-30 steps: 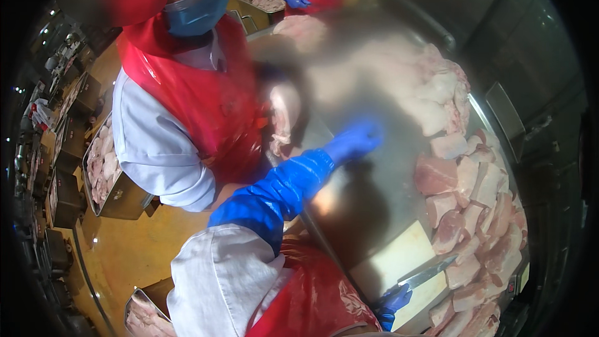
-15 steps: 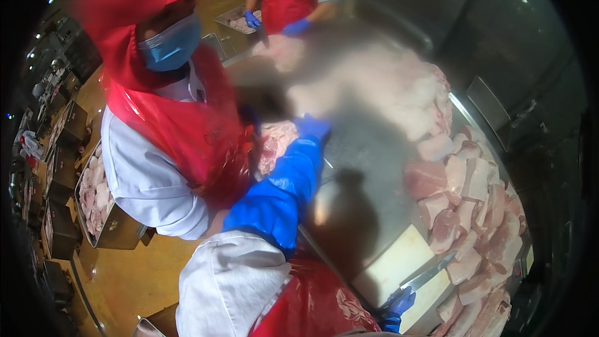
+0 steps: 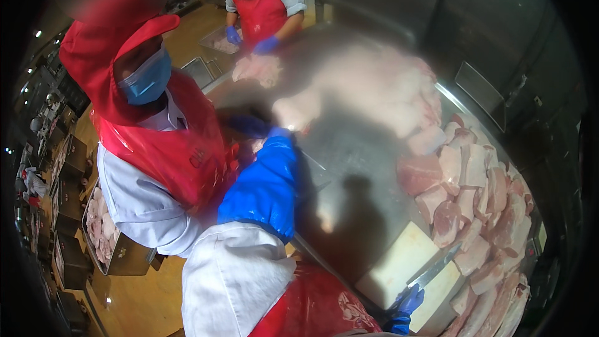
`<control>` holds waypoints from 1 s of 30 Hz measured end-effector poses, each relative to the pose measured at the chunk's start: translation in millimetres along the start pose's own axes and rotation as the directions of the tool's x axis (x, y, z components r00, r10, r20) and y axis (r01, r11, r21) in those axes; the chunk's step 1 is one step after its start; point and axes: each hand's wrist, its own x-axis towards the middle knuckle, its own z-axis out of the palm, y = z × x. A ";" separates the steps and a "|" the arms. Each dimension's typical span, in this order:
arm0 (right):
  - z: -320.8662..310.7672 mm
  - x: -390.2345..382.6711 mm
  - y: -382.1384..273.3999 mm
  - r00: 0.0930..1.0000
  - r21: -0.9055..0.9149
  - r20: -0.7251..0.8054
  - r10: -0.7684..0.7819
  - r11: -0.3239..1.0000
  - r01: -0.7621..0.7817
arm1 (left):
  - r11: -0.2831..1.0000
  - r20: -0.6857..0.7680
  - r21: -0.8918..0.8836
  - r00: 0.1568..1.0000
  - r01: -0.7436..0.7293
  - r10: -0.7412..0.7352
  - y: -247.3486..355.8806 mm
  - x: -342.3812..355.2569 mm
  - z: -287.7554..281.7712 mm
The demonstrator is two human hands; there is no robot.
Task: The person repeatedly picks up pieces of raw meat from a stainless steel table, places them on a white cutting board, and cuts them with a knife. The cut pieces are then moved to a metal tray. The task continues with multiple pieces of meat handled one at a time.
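R hand gripping knife, blade over white board nr the near edge of steel counter, tip twd pile of meat pcs along R edge. L hand out at L edge, mostly hidden past blue sleeve, can't tell if open or closed; pale meat pc right by it, touching or not unclear. Co-worker at same edge. Big pale meat heap along far edge. Containers: steel bin off L edge, behind co-worker, full of pale cuts; more bins in a row further L, contents hard to make out; far bin by 2nd co-worker, also w/ pale meat in it
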 end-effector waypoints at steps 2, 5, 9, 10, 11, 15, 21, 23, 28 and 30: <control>0.9 -2.6 -2.2 1.000 0.030 -0.011 0.016 0.999 -0.015 | 1.000 0.000 -0.025 1.000 0.007 -0.007 1.6 4.6 1.8; 1.7 0.9 -5.2 0.999 0.024 0.017 0.032 0.999 -0.032 | 0.997 -0.005 -0.074 1.000 0.022 -0.022 0.9 14.6 3.3; 2.4 5.1 -7.2 0.999 0.017 0.027 0.029 0.999 -0.029 | 0.991 -0.005 -0.128 0.999 0.044 -0.045 4.9 24.5 7.0; 4.4 7.0 -7.0 0.999 0.020 0.036 0.020 1.000 -0.021 | 0.988 -0.004 -0.144 0.999 0.050 -0.052 5.8 26.4 8.1; 6.6 8.9 -6.8 0.999 0.023 0.045 0.011 1.000 -0.012 | 0.986 -0.003 -0.162 0.999 0.050 -0.051 8.4 29.4 9.0; 4.6 8.2 -3.7 1.000 -0.012 0.016 0.016 1.000 -0.016 | 0.976 0.005 -0.209 0.998 0.057 -0.057 12.0 28.7 17.6; 3.4 18.7 -4.9 0.999 -0.021 0.037 0.018 1.000 -0.017 | 0.917 0.033 -0.384 0.994 0.110 -0.105 2.0 38.7 32.5; -2.4 17.1 -6.9 0.999 -0.061 0.035 0.005 0.998 -0.002 | 0.870 0.066 -0.471 0.989 0.146 -0.131 -3.9 37.8 47.3; 21.3 30.8 -0.5 0.988 0.026 0.151 -0.022 0.999 0.018 | 0.397 0.202 -0.900 0.979 0.178 0.019 35.4 55.0 40.2; 38.1 35.8 -2.0 0.976 0.026 0.217 -0.005 1.000 -0.001 | 0.206 0.317 -0.940 0.917 0.271 0.242 68.2 43.4 16.8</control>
